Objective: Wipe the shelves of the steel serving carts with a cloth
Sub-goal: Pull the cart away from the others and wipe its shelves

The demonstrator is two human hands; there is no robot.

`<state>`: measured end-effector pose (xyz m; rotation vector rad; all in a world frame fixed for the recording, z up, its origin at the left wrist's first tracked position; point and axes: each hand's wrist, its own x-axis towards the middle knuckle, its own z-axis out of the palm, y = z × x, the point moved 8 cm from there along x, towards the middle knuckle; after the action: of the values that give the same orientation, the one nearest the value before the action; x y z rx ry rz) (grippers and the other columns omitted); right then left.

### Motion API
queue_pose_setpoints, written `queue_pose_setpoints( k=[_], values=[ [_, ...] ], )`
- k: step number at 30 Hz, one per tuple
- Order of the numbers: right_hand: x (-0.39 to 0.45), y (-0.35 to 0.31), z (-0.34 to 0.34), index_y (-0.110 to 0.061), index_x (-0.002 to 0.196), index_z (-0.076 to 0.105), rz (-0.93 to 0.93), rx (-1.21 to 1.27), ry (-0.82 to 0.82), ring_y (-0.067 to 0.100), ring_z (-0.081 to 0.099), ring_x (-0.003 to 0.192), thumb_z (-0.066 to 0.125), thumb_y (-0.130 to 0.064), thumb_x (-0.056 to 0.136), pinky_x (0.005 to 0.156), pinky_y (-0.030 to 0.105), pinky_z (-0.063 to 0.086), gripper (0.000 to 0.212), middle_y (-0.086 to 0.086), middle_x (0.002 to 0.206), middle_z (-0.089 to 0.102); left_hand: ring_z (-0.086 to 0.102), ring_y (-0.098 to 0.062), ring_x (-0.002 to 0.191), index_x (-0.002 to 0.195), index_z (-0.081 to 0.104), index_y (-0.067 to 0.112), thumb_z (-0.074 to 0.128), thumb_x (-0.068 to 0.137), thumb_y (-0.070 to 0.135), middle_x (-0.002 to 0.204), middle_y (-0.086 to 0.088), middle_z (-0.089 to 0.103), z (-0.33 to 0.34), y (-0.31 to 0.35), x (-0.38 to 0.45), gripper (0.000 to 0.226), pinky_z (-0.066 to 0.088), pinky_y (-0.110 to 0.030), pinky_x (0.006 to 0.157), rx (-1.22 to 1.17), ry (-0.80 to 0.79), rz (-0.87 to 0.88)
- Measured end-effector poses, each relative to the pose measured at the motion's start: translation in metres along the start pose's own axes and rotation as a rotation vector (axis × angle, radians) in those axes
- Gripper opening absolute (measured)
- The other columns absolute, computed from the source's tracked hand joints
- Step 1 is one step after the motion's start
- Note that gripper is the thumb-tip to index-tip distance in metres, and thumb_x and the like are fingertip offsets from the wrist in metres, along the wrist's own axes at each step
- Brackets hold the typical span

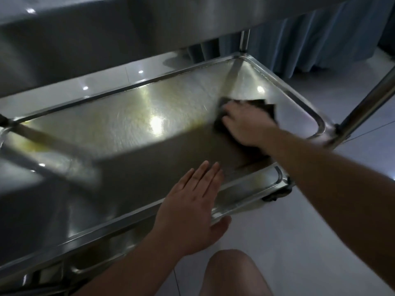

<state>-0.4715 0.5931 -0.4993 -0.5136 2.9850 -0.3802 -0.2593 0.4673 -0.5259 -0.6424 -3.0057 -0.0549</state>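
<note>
**Cloth pressed on the cart shelf, right side**

The steel serving cart point(64, 60) fills most of the view, from 9 o'clock up to 1 o'clock. Its upper shelf point(106, 28) hangs over the top of the picture, and under it lies the lower shelf point(128, 116), a shallow steel tray with a raised rim and rounded corners. Lamps reflect as bright spots on its surface. A steel upright post point(363, 103) rises at 3 o'clock, just outside the shelf corner, and a thinner post point(244, 41) stands at the far corner near 1 o'clock.

The pale tiled floor point(299, 231) shows from 3 to 6 o'clock. A blue curtain point(320, 39) hangs at 2 o'clock behind the cart.

At 6 o'clock a bare knee point(230, 272) of the person is seen.

The left hand point(192, 206) is at the centre-bottom, flat and with straight fingers, the fingers lying together over the near rim of the lower shelf; it holds nothing. I cannot tell if the palm touches the rim.

The right hand point(245, 124) is toward 2 o'clock, and it presses on the dark cloth point(267, 105) with spread fingers. The cloth lies on the lower shelf, near its right far corner, partly hidden below the hand. The two hands are well apart.
</note>
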Motion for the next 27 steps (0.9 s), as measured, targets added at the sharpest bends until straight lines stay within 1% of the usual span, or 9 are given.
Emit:
queue_pose_setpoints(
  k=[4,6,10,14,17,19,21,24,27],
  values=[
    [-0.029,-0.073,0.02,-0.036,0.162,0.029,-0.265,0.041,-0.178,0.008,0.012,0.157,0.031,-0.05,0.11,0.126,0.035,0.007,0.053,-0.018,0.169,0.019,0.01,-0.017,0.163,0.168,0.02,0.015,0.047,0.095,0.069,0.175,-0.001,0.018,0.0,0.001,0.0,0.095,0.018,-0.04,0.13,-0.028,0.009,0.01],
    [-0.036,-0.058,0.009,-0.038,0.159,0.035,-0.261,0.07,-0.179,0.008,0.016,0.156,0.036,-0.049,0.11,0.126,0.036,0.01,0.051,-0.019,0.168,0.022,0.007,-0.017,0.163,0.168,0.018,0.015,0.044,0.096,0.069,0.176,-0.001,0.015,0.0,0.001,-0.001,0.094,0.018,-0.041,0.13,-0.012,0.003,0.015],
    [-0.036,0.048,-0.022,-0.038,0.149,0.046,0.085,0.015,-0.006,0.024,0.037,0.148,0.028,-0.055,0.104,0.121,0.045,0.028,0.052,-0.003,0.162,0.042,-0.011,-0.015,0.162,0.169,0.002,0.016,0.033,0.098,0.072,0.177,0.0,-0.005,0.004,0.003,0.0,0.096,0.008,-0.042,0.132,0.001,-0.033,0.027],
    [-0.034,0.085,-0.012,-0.027,0.165,0.019,0.3,-0.035,-0.053,0.023,0.009,0.16,0.015,-0.056,0.105,0.129,0.049,0.007,0.067,-0.004,0.174,0.012,-0.013,-0.009,0.161,0.169,-0.002,0.017,0.032,0.1,0.07,0.176,0.002,-0.01,-0.002,0.0,0.001,0.094,-0.003,-0.035,0.131,-0.104,-0.044,-0.004],
    [-0.031,0.02,-0.001,-0.022,0.165,0.022,0.254,-0.022,-0.026,0.025,0.012,0.159,0.02,-0.05,0.108,0.128,0.049,0.009,0.064,-0.002,0.173,0.015,0.02,-0.013,0.159,0.166,0.028,0.021,0.04,0.099,0.055,0.171,-0.001,0.03,-0.028,-0.028,-0.002,0.076,0.014,-0.038,0.13,-0.446,0.026,-0.214],
    [-0.034,-0.042,0.013,-0.018,0.161,0.031,0.148,-0.029,-0.018,0.029,0.023,0.155,0.024,-0.049,0.106,0.125,0.049,0.019,0.062,0.001,0.17,0.025,0.046,-0.023,0.142,0.154,0.049,0.02,0.045,0.096,0.046,0.153,-0.006,0.053,-0.046,-0.068,-0.023,0.064,0.032,-0.04,0.123,-0.454,0.148,-0.429],
    [-0.049,-0.114,0.035,-0.017,0.158,0.035,0.023,-0.043,-0.019,0.031,0.028,0.152,0.025,-0.048,0.105,0.122,0.049,0.023,0.062,0.003,0.168,0.031,0.055,-0.031,0.132,0.147,0.055,0.02,0.048,0.097,0.039,0.145,-0.009,0.057,-0.054,-0.114,-0.056,0.054,0.042,-0.041,0.115,-0.356,0.186,-0.602],
    [-0.073,-0.211,0.064,-0.024,0.165,0.02,-0.199,-0.006,-0.116,0.023,0.009,0.159,0.02,-0.05,0.108,0.128,0.046,0.007,0.063,-0.006,0.173,0.014,0.055,-0.037,0.132,0.147,0.053,0.018,0.048,0.104,0.032,0.149,-0.012,0.052,-0.052,-0.177,-0.113,0.046,0.044,-0.05,0.112,-0.26,0.135,-0.813],
    [-0.085,-0.233,0.071,-0.032,0.165,0.018,-0.351,0.002,-0.205,0.015,0.003,0.16,0.022,-0.052,0.109,0.129,0.041,0.001,0.06,-0.013,0.173,0.009,0.048,-0.036,0.14,0.148,0.049,0.019,0.045,0.106,0.036,0.153,-0.012,0.048,-0.052,-0.212,-0.151,0.046,0.039,-0.056,0.115,-0.2,0.114,-0.919]
  ],
)
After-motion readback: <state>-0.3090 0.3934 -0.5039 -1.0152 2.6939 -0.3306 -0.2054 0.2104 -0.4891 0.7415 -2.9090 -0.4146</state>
